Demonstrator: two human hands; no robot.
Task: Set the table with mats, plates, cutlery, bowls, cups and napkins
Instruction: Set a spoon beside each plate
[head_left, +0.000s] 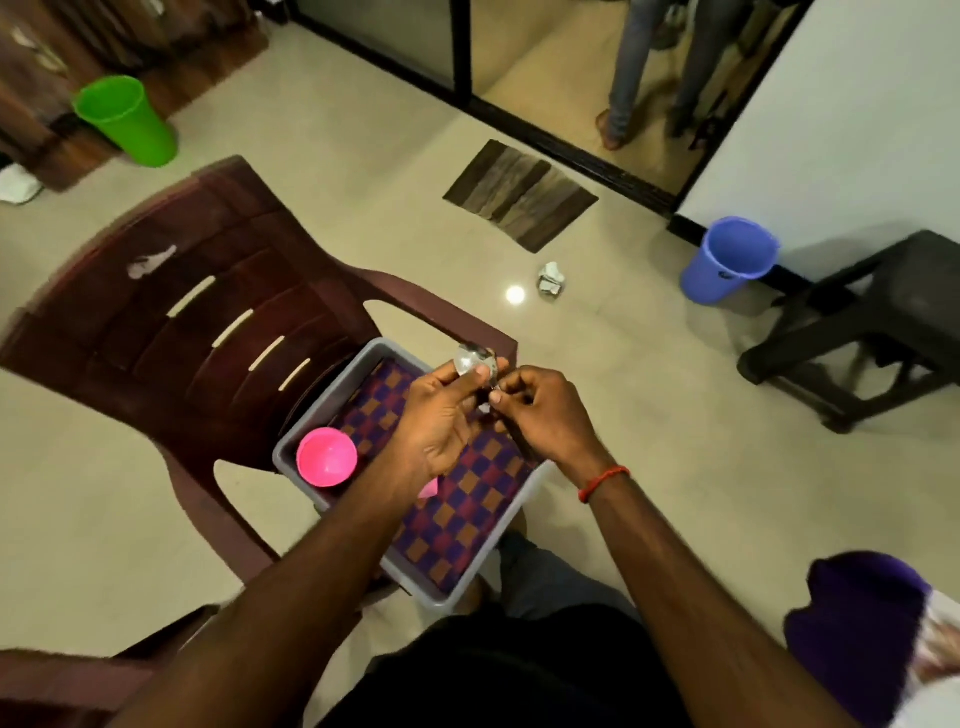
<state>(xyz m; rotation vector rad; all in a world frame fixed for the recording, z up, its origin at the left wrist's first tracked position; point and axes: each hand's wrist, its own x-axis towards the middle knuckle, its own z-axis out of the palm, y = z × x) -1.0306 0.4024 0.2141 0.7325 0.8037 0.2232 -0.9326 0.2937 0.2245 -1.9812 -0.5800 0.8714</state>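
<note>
A grey plastic tub (332, 395) sits on the seat of a maroon plastic chair (218, 322). Inside it lie a folded purple, red and orange checked mat (467, 499) and a pink bowl (326, 456); a second pink piece (429, 488) peeks out under my left wrist. My left hand (441, 421) holds metal spoons (474, 359) over the tub's far end, bowls up. My right hand (540, 410) pinches at the same cutlery from the right, fingers curled. The handles are hidden between my hands.
A green bin (127, 122) stands far left, a blue bin (727, 260) by the white wall at right, and a dark stool (857, 322) beside it. A brown floor mat (519, 195) and crumpled wrapper (550, 280) lie on the tiled floor. Another person's legs (623, 83) show beyond the doorway.
</note>
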